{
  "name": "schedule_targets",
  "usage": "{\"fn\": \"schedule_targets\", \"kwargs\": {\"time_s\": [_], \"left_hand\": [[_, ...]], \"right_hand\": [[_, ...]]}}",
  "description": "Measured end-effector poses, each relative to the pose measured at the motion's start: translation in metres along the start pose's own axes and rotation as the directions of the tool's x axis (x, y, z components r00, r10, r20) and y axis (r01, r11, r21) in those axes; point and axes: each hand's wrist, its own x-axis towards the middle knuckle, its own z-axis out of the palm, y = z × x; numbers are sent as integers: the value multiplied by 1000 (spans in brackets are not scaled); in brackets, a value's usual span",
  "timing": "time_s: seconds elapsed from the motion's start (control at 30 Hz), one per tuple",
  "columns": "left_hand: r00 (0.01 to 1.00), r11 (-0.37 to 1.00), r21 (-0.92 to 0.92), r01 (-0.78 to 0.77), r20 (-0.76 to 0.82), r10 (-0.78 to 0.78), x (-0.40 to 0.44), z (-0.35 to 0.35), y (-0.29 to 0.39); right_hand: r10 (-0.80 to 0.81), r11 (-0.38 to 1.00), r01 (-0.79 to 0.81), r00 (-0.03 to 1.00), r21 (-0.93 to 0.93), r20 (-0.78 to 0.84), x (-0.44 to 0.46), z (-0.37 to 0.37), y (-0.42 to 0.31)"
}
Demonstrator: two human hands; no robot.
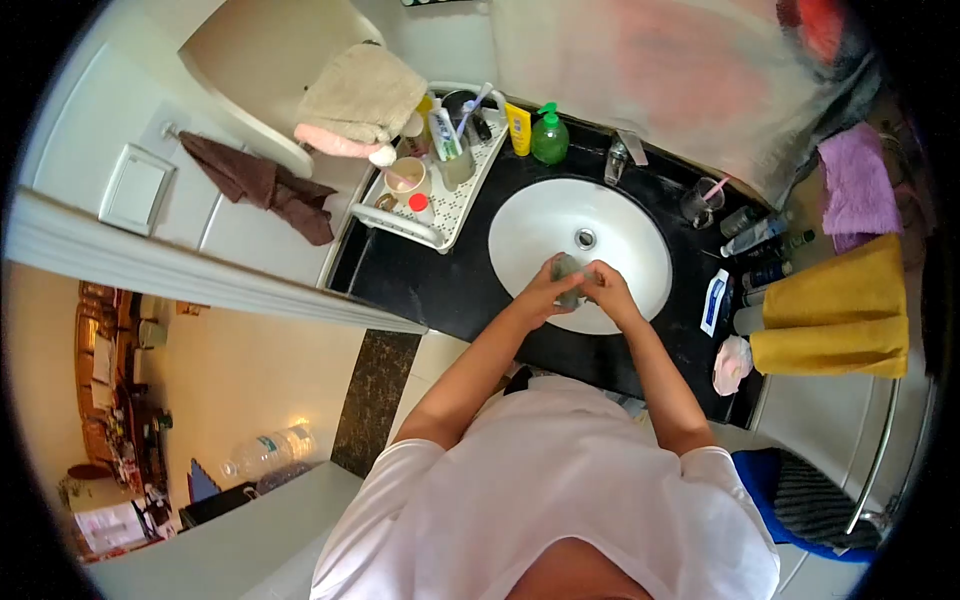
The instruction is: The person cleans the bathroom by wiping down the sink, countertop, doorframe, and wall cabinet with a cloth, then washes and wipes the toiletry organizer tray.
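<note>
Over the front part of the white oval sink (515, 220), my left hand (540, 293) is closed around a small greenish-grey cup-like object (566, 268). My right hand (608, 288) touches the object's right side with its fingers bent and drawn together; whether it grips the rim or something small there cannot be made out. The metal drain (585, 239) lies just beyond both hands. Behind the sink stands the chrome faucet (616, 163), with a green pump bottle (550, 136) and a yellow tube (518, 130) to its left.
A white tray (400, 229) with cups and toothbrushes stands left on the black counter (420, 285). On the right are a glass (702, 204), a toothpaste tube (714, 302), several bottles and a pink-white item (733, 364). A yellow towel (835, 312) hangs at the right edge.
</note>
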Motion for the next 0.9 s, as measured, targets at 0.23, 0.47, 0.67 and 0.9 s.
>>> {"fn": "schedule_targets", "kwargs": {"time_s": [0.23, 0.47, 0.67, 0.9], "left_hand": [[919, 858, 345, -381, 35, 393, -52, -33, 14], [628, 154, 850, -503, 237, 741, -76, -57, 10], [842, 493, 757, -430, 138, 522, -108, -52, 33], [858, 803, -325, -500, -56, 511, -148, -68, 63]], "right_hand": [[-108, 994, 108, 994, 23, 16, -17, 11, -44], [11, 903, -97, 979, 419, 202, -26, 13, -61], [-73, 787, -132, 950, 603, 303, -13, 24, -56], [-354, 932, 357, 933, -53, 58, 19, 78, -59]]}}
